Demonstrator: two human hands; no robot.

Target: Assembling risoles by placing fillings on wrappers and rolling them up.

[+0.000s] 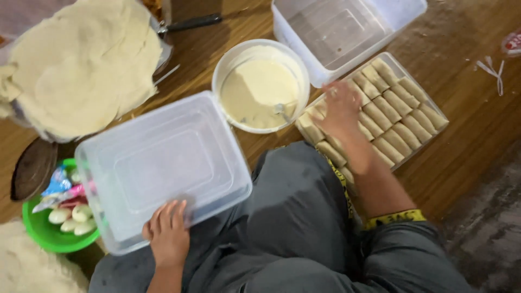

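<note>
— Where are the hands sitting?

— The left hand (pixel 169 234) is lying flat, fingers spread, on the near edge of the upturned clear plastic container (pixel 163 165), gripping nothing. The right hand (pixel 341 108) is reaching over the tray of rolls (pixel 429 100); whether it is pinching a roll I cannot tell.

— How to handle them well?

— The pale, soft pastry rolls (pixel 399 116) are lying packed in tight rows, so I'd judge light fingertips are suiting them best. The round bowl of creamy batter (pixel 259 87) is standing just beside the tray, a spoon in it.
</note>
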